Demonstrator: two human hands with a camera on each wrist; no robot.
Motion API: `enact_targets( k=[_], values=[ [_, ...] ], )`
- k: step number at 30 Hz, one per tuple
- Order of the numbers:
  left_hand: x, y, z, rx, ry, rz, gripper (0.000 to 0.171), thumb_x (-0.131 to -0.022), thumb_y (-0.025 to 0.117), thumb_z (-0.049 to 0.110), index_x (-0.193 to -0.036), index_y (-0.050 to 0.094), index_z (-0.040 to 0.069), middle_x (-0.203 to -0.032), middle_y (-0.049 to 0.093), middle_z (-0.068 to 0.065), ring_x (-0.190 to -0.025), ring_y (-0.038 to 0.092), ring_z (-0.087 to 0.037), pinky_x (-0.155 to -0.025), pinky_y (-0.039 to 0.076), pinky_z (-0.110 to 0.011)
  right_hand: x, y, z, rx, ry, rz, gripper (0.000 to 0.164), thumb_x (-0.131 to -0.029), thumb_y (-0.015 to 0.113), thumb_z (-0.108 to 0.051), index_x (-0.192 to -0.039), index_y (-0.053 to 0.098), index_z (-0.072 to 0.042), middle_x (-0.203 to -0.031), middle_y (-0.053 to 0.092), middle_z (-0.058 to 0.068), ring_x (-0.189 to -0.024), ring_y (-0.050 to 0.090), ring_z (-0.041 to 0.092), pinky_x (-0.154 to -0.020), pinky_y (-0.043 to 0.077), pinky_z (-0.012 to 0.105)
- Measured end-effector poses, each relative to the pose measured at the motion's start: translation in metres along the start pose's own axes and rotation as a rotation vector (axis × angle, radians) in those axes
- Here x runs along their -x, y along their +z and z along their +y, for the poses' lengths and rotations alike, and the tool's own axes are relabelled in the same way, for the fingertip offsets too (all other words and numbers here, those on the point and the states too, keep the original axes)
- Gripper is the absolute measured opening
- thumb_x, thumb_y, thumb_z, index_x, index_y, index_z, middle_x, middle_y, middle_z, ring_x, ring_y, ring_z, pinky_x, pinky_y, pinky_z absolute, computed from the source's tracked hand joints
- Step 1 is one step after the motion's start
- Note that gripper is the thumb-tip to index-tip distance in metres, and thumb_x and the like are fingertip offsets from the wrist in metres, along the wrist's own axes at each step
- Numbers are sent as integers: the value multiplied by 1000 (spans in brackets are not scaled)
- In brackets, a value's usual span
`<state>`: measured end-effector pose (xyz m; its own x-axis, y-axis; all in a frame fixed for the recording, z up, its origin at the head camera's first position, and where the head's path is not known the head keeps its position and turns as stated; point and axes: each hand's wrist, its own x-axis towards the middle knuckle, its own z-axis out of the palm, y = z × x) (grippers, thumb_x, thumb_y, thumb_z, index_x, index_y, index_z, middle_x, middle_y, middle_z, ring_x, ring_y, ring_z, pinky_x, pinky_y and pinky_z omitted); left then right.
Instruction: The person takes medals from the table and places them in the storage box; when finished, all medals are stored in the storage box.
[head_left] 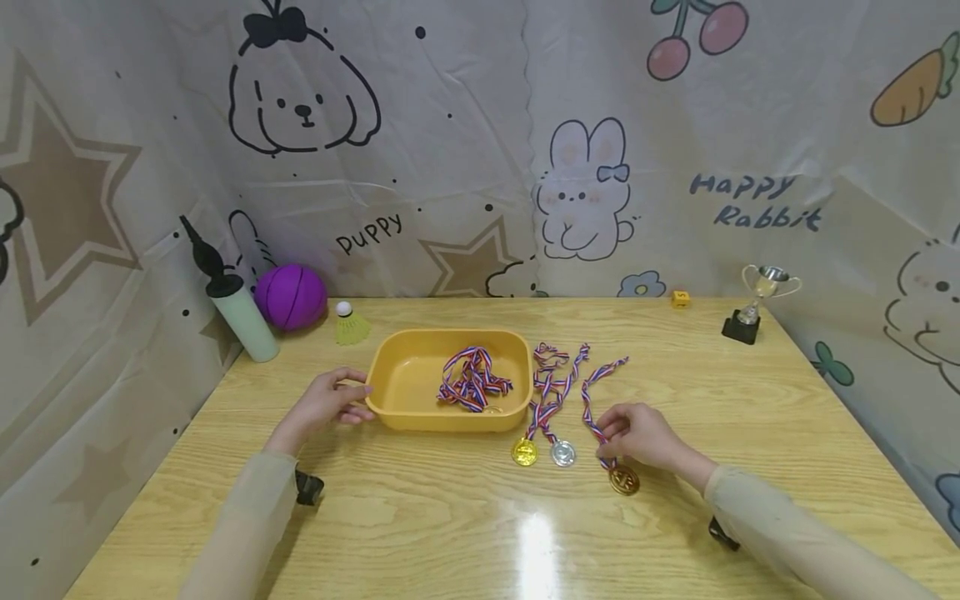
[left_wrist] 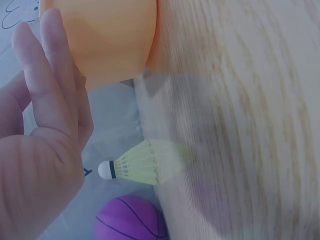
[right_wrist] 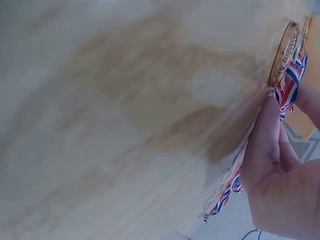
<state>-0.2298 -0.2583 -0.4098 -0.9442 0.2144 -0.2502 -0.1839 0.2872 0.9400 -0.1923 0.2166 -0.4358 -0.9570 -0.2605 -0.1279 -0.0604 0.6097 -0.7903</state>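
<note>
A yellow plastic basin (head_left: 450, 422) stands on the table, with a bunched medal ribbon (head_left: 471, 387) in it. Straight fingers of my left hand (head_left: 333, 397) touch the basin's left end; the left wrist view shows them along its outer wall. My right hand (head_left: 637, 433) pinches the striped ribbon of a bronze-coloured medal (head_left: 623, 479) just above the disc, and the ribbon trails away toward the back. In the right wrist view the medal (right_wrist: 284, 54) shows nearly edge-on by the fingertips. Between basin and right hand lie a gold medal (head_left: 525, 452) and a silver medal (head_left: 562, 452), their ribbons overlapping.
A purple ball (head_left: 291, 297), a pale green pump (head_left: 243, 317) and a yellow shuttlecock (head_left: 350, 325) stand at the back left. Along the back right are a small orange cube (head_left: 680, 299) and a trophy cup (head_left: 759, 304) on a black base. Printed cloth walls border the table (head_left: 420, 508).
</note>
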Motion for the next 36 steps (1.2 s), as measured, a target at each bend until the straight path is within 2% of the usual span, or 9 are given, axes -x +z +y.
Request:
enact_targets(
  k=[5,11,16,19,25,30,36],
  values=[
    [0,0,-1,-4,13,-9,46,-99,53,13,-133,34,-11,-80,68,-2,-66,70,-9,-59,58,-18,-1,-1,2,-2,-65,-16,30,-67,82,-9,-90,66,3,-78,64,6,-66,58,11,-50,53,25],
    [0,0,-1,-3,16,-10,46,-99,53,14,-133,34,-11,-80,68,-2,-67,70,-10,-59,57,-17,-4,1,1,19,-60,-27,24,-69,80,-5,-88,66,3,-76,62,3,-67,55,13,-50,50,21],
    [1,0,-1,3,10,-7,46,-99,52,13,-133,34,-11,-79,68,-2,-67,70,-11,-59,58,-18,-5,-1,4,-5,-65,-30,18,-75,78,-8,-86,68,2,-74,64,2,-66,56,12,-52,50,21],
    [1,0,-1,4,15,-11,46,-99,52,13,-134,34,-12,-79,68,-2,-67,70,-10,-59,58,-17,-4,-3,5,-93,-9,-22,20,-79,75,-9,-92,68,4,-77,65,0,-68,58,12,-54,54,25],
    [1,0,0,5,12,-12,45,-99,52,12,-133,34,-12,-78,68,-1,-67,70,-11,-59,58,-18,-1,-8,7,-365,101,-29,33,-86,69,-10,-109,59,12,-81,66,-3,-74,64,11,-66,61,31],
    [1,0,0,1,2,-6,45,-99,52,12,-133,34,-11,-77,68,-2,-65,70,-9,-59,58,-17,1,-11,8,-484,87,-30,25,-88,67,-9,-105,61,8,-80,67,-1,-75,66,10,-72,61,29],
    [0,1,-1,-11,-6,-3,44,-99,52,11,-133,34,-11,-77,68,-2,-65,70,-9,-58,57,-17,2,-13,6,-539,60,-46,12,-91,63,-8,-99,60,1,-85,65,-1,-78,66,9,-75,60,26]
  ],
)
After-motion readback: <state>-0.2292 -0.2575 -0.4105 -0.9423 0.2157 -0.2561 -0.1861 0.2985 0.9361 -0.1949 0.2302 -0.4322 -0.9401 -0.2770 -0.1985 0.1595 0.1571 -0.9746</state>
